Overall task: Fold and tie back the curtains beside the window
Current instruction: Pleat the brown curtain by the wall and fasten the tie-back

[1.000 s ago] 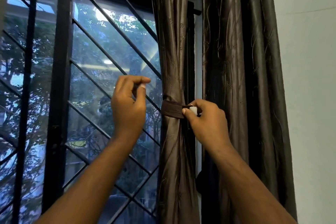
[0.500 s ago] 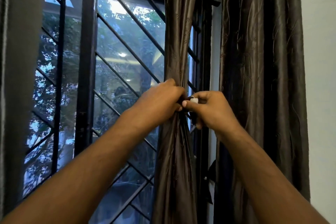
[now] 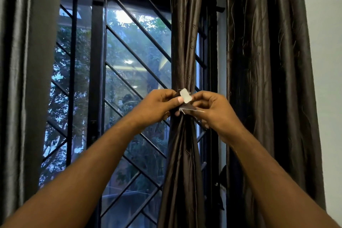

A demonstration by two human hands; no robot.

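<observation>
A dark brown curtain hangs gathered into a narrow bundle in front of the window, pinched in at mid-height. My left hand and my right hand meet at that pinch, each gripping one end of the brown tie-back strap. The strap end in my left fingers shows a white fastening patch facing me. The part of the strap that runs behind the bundle is hidden. A second brown curtain hangs loose to the right.
A black window grille with diagonal bars stands behind the curtain. A grey curtain hangs at the left edge. A pale wall borders the right side.
My left hand came across from the open air to the bundle and took hold of a strap end. Both hands now hold the strap ends apart in front, white patch exposed.
</observation>
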